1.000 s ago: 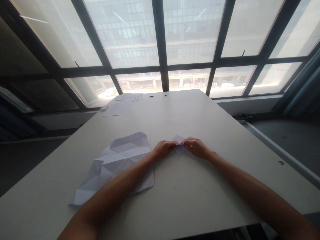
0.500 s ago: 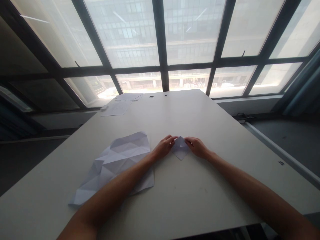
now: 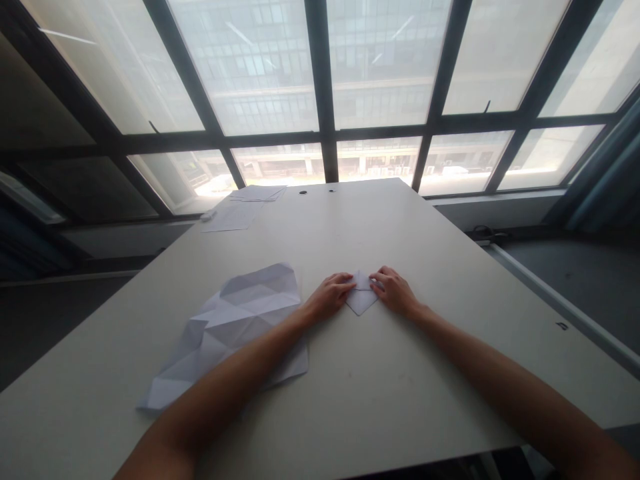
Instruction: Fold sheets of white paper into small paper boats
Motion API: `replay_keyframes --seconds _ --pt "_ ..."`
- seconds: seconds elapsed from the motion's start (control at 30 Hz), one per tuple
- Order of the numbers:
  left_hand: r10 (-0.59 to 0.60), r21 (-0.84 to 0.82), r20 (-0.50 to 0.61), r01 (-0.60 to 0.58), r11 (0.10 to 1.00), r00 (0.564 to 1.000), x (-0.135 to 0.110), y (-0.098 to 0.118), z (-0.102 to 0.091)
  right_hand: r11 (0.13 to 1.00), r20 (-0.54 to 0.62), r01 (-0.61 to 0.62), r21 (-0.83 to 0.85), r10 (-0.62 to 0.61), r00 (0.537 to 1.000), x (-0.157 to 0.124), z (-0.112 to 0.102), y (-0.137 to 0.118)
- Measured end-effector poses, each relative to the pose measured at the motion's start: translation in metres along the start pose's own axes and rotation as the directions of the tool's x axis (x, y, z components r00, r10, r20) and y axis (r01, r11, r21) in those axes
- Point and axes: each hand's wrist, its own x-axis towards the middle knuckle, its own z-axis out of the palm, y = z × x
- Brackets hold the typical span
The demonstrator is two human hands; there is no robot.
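A small white folded paper [image 3: 361, 301], diamond-shaped with a crease across its middle, lies on the white table between my hands. My left hand [image 3: 330, 295] has its fingers closed on the left edge of the folded paper, with the fingertips over its upper part. At the opposite edge, my right hand [image 3: 393, 290] grips the paper with bent fingers. The fingertips cover both side corners. Beneath and beside my left forearm rests a large creased sheet of paper [image 3: 250, 303], partly hidden by that arm.
Several flat sheets of paper [image 3: 235, 217] lie at the far left of the white table [image 3: 350, 380]. A dark round hole [image 3: 303, 193] shows near the far edge. Beyond the table stand framed windows [image 3: 377, 63], and a small dark mark [image 3: 562, 326] is at the right.
The folded paper now lies flatter, with a crosswise crease line showing. My left fingers have moved onto its upper part, and my right hand has shifted slightly at the right edge.
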Motion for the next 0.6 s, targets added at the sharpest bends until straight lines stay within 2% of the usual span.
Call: replay_keyframes --seconds 0.13,0.33,0.47,0.6 --pt "0.03 0.072 0.131 -0.04 0.997 0.991 -0.002 0.002 -0.004 0.998 0.009 0.054 -0.023 -0.054 0.998 0.001 -0.001 -0.001" --pt "0.062 0.073 0.262 -0.084 0.994 0.963 -0.004 0.007 -0.01 0.989 0.113 0.148 -0.01 -0.146 0.983 0.0 0.001 -0.006" --pt "0.062 0.07 0.301 -0.087 0.994 0.952 -0.005 0.01 -0.012 0.98 0.242 0.199 0.028 -0.2 0.95 -0.001 0.004 -0.008" --pt "0.009 0.05 0.253 -0.022 0.999 0.967 -0.005 0.004 -0.005 0.981 0.259 0.192 0.019 -0.191 0.947 -0.001 0.004 -0.008"
